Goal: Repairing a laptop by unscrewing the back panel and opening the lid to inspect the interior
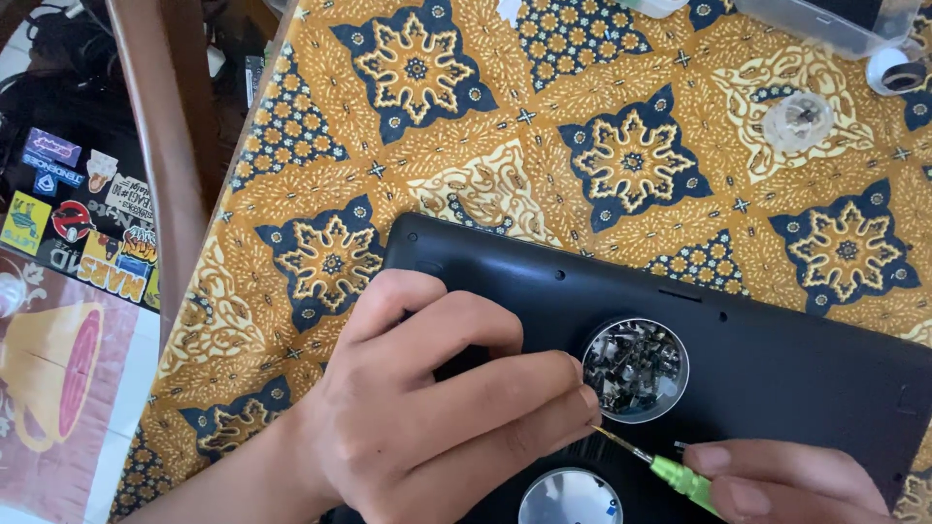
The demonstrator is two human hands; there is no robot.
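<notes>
Table w/ orange-blue patterned cloth [621,87], wooden chair [160,165] beside, daylight.

One head-worn camera looks steeply down, close over the patterned tablecloth [631,155]. Its lower edge crops both hands.

A cluster of small stickers [78,218] lay at the far left, off the worktop, on a dark surface: yellow, blue, red and white patches of mixed shapes, packed edge to edge. At the far right corner sat a clear plastic box [825,21], partly cut off.
</notes>
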